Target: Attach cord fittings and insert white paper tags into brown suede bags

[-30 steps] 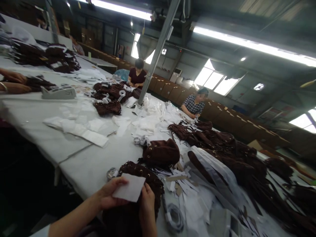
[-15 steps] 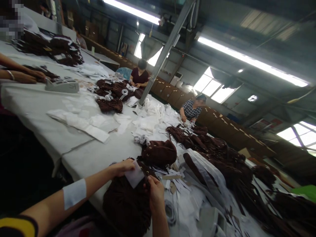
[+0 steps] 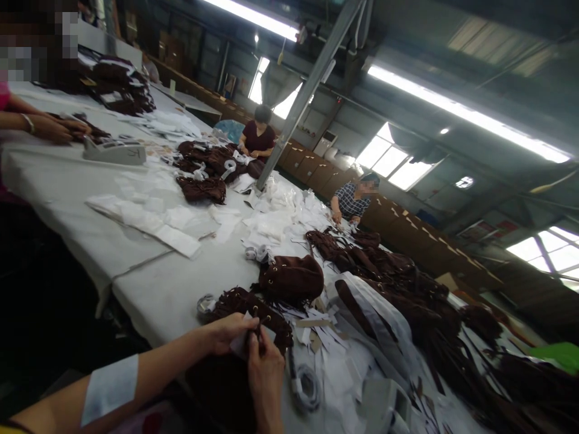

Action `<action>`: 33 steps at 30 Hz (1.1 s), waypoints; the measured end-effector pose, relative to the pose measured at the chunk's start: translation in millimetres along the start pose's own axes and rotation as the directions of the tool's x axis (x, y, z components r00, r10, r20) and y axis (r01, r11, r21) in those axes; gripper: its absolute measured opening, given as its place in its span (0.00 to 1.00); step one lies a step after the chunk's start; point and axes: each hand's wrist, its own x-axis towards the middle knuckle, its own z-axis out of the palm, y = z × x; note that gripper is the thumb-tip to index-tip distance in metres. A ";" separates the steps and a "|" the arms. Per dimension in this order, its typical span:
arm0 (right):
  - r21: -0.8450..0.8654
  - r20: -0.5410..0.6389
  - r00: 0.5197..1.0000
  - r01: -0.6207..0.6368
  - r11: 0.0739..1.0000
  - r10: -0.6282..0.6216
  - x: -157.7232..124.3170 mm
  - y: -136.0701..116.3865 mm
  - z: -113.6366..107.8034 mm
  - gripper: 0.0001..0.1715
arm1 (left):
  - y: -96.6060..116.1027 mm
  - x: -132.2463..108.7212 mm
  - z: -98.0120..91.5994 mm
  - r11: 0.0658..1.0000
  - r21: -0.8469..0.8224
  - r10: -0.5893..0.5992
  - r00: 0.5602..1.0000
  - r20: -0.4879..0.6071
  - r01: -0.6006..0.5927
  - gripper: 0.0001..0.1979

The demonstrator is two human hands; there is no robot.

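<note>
A dark brown fringed bag (image 3: 233, 301) with gold eyelets lies at the table's near edge, in front of me. Over it, my left hand (image 3: 226, 333) pinches a thin white sheet (image 3: 239, 345), folded around a brown cord (image 3: 256, 322) by the eyelets. My right hand (image 3: 268, 371) meets it from the right, fingertips closed on the cord and sheet; the exact grip is partly hidden. A white patch (image 3: 111, 381) sits on my left forearm. Just beyond lies a second brown bag (image 3: 292, 278) with eyelets.
On the right are a coiled grey strap (image 3: 309, 386), a grey tape dispenser (image 3: 386, 401), paper strips (image 3: 316, 325) and a heap of brown bags (image 3: 398, 280). Another dispenser (image 3: 115, 153) stands left, near a co-worker's hands (image 3: 58, 128). Two people work across the white table (image 3: 181, 283).
My hands have come together, and the sheet that hung flat from my left hand is now folded around the cord. The bag's top and the coiled strap show more.
</note>
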 end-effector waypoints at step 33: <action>-0.402 -0.203 0.924 0.222 0.888 -0.323 -2.1 32.9 14.2 0.24 | -8.6 14.5 -0.3 0.976 0.197 0.134 0.971 -0.199 -0.094 0.06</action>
